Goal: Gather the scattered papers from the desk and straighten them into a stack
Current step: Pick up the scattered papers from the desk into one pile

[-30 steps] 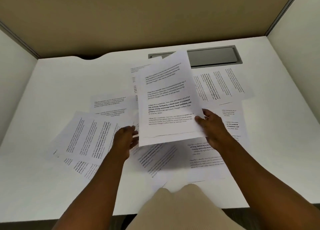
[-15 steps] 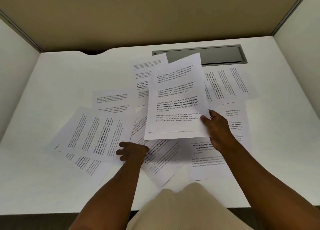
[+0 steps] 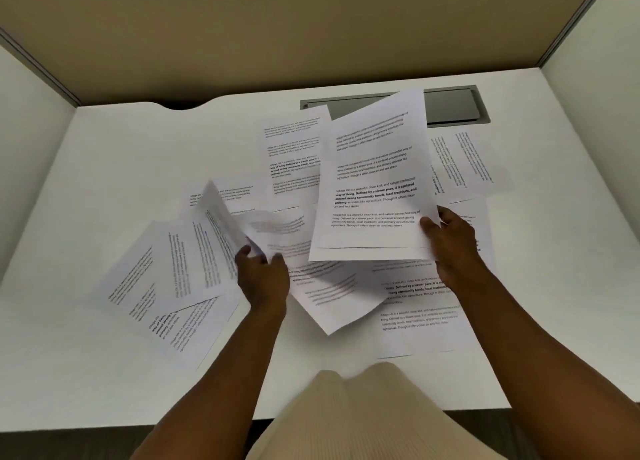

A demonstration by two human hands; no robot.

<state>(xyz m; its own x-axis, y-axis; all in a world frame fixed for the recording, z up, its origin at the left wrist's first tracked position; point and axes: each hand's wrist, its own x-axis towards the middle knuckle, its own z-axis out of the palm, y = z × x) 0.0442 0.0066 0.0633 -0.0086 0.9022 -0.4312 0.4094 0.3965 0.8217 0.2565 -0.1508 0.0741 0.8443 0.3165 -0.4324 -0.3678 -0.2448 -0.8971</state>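
Note:
My right hand (image 3: 450,241) grips the lower right corner of a small stack of printed sheets (image 3: 374,182) and holds it raised above the white desk (image 3: 104,168). My left hand (image 3: 263,272) pinches the corner of one printed sheet (image 3: 221,217), which is lifted and bent, blurred by motion. Several more printed sheets lie scattered flat: overlapping ones at the left (image 3: 166,279), one under my arms in the middle (image 3: 332,296), one at the front right (image 3: 419,317), one far behind (image 3: 294,154) and one at the far right (image 3: 464,165).
A grey cable hatch (image 3: 450,107) is set into the desk's far side, partly behind the held stack. Beige and white partition walls close in the desk on three sides. My beige-clad knee (image 3: 346,418) is at the front edge.
My left hand has taken hold of a sheet from the left pile and raised it off the desk. The stack in my right hand has shifted slightly right and tilted.

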